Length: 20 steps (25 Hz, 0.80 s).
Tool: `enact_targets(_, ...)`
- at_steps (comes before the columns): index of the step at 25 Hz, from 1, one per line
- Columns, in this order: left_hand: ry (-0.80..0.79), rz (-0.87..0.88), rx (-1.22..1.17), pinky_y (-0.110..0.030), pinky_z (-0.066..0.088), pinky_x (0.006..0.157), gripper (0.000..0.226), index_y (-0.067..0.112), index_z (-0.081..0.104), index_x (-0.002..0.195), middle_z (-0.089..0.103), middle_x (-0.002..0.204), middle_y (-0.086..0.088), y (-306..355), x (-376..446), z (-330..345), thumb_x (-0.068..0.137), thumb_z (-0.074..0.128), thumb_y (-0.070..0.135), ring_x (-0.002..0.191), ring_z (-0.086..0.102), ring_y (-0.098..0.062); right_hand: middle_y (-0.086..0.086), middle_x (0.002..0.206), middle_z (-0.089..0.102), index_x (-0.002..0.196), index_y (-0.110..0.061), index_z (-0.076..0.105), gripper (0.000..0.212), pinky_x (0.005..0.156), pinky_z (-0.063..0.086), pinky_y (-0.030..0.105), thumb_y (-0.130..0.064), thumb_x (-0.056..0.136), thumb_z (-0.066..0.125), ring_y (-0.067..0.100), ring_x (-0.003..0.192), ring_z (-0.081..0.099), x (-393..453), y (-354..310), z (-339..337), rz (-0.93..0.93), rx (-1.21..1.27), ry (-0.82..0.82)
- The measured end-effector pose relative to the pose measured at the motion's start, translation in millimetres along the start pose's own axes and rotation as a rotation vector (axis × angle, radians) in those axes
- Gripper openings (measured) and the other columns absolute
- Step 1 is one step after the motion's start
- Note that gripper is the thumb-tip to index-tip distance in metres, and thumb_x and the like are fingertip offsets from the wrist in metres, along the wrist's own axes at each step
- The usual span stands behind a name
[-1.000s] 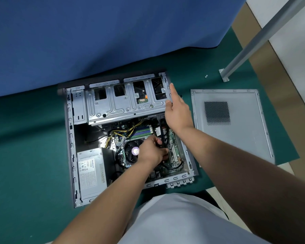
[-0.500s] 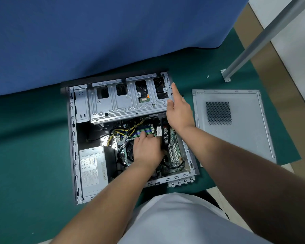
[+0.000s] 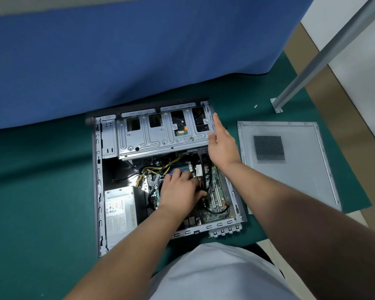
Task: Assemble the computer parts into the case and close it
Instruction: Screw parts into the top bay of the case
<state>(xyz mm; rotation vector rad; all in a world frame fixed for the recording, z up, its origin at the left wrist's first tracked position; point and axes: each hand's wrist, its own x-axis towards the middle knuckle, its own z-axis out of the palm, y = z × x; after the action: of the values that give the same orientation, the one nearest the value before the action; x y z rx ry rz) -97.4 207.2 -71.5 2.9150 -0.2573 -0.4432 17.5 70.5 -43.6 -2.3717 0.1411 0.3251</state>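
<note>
Green mat (image 3: 41, 191) holds the open grey metal computer case (image 3: 96, 169). Left hand (image 3: 182, 189) slid up onto the green board (image 3: 217, 191), flat and released, pressing; right hand (image 3: 222, 146), fingers straight, steadies the grey drive cage (image 3: 160, 139).

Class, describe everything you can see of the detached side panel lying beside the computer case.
The side panel is a flat grey sheet that looks like metal, with folded edges and a dark square patch of perforated vent holes near its upper left. It lies flat on the green mat, to the right of the open computer case, apart from it. Neither hand touches it; its lower corner reaches past the mat's edge.
</note>
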Motion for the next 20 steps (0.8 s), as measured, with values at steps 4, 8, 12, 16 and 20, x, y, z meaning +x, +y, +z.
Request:
enact_targets(4,0.431,0.043,-0.026,-0.05,0.043,0.098,0.026,0.025,0.064,0.117,0.06,0.133,-0.003,-47.6,-8.0,-28.7,0.093,0.069,0.034,0.127,0.048,-0.034,0.002,0.164,0.032,0.158,-0.046,-0.01,0.08,0.069,0.048,0.033,-0.023,0.103,0.043,0.019,0.076,0.059,-8.0,0.2,-12.3,0.038,0.035,-0.151)
enact_targets(8,0.266,-0.146,0.124,-0.063,0.021,0.118,0.083,0.044,0.029,0.153,0.02,0.169,-0.008,-96.1,14.1,-61.0,0.088,0.064,0.007,0.152,0.017,-0.045,-0.004,0.16,0.033,0.154,-0.053,-0.017,0.09,0.046,0.043,0.026,-0.019,0.102,0.049,0.005,0.051,0.052,-39.1,20.7,-23.2,0.059,0.07,-0.311)
enact_targets(12,0.042,-0.098,0.182,-0.063,0.011,0.124,0.116,0.056,-0.008,0.156,-0.005,0.173,-0.002,-117.8,31.6,-69.6,0.084,0.049,-0.015,0.157,0.004,-0.042,0.011,0.129,0.063,0.156,-0.052,-0.01,0.092,0.045,0.042,0.027,-0.01,0.1,0.049,0.005,0.043,0.047,-63.0,35.4,-18.6,0.109,0.083,-0.277)
enact_targets(16,0.015,-0.09,0.237,-0.068,0.01,0.122,0.121,0.055,-0.016,0.155,-0.011,0.172,-0.002,-115.8,32.6,-65.9,0.083,0.048,-0.019,0.157,0.002,-0.044,-0.01,0.123,0.052,0.158,-0.051,0.003,0.094,0.044,0.042,0.021,0.001,0.094,0.048,0.008,0.05,0.055,-63.9,32.5,-17.5,0.127,0.123,-0.218)
enact_targets(20,-0.009,-0.095,0.222,-0.068,0.012,0.122,0.119,0.054,-0.013,0.156,-0.009,0.172,-0.002,-116.6,41.0,-76.5,0.084,0.048,-0.019,0.157,0.002,-0.044,-0.014,0.123,0.044,0.16,-0.046,0.008,0.095,0.046,0.042,0.017,0.008,0.091,0.046,0.007,0.058,0.058,-53.5,25.5,-20.2,0.099,0.167,-0.212)
